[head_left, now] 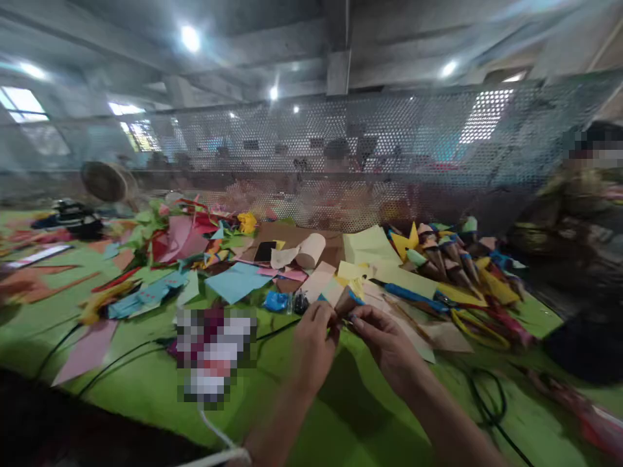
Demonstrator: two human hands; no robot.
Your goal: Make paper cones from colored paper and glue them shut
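Observation:
Low over the green tabletop, my left hand (317, 327) and my right hand (382, 331) work close together at a small brown paper piece (344, 302) with a blue edge. The fingers of both hands are closed in a pinch around its near end, and the fingertips partly cover it. Something small and yellowish shows between the fingertips, too blurred to name. Just left of my left hand lie a blue lump (276, 301) and a small black lump (300, 301). To the right of my right hand rest blue-handled scissors (418, 295) and a stick-like pencil (406, 318).
Coloured paper scraps (238, 281) cover much of the green table (360, 415). A paper roll (310, 251) lies behind my hands, brown paper cones (448, 253) at right. Black cable (489, 402) coils near the front right. A perforated metal screen (292, 155) stands behind; a person (579, 201) is at right.

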